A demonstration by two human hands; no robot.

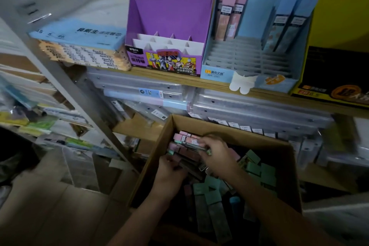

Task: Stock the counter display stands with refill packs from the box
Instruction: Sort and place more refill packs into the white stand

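A brown cardboard box (pixel 223 126) sits low in front of me, filled with pink and green refill packs (pixel 207 201). Both my hands are inside it at its far left corner. My left hand (pixel 171 171) grips the near end of a bundle of pink refill packs (pixel 186 139). My right hand (pixel 215 151) curls over the same bundle from above. On the wooden shelf above stand a purple display stand (pixel 169 32) with bare white dividers and a blue display stand (pixel 249 54) with a few pink and blue packs at its back.
A yellow-and-black display box (pixel 339 50) stands at the right of the shelf. Flat blue and orange packets (pixel 83 46) are stacked at its left. Clear plastic cases (pixel 249 106) lie under the shelf. A grey rack upright (pixel 79 94) slants along the left.
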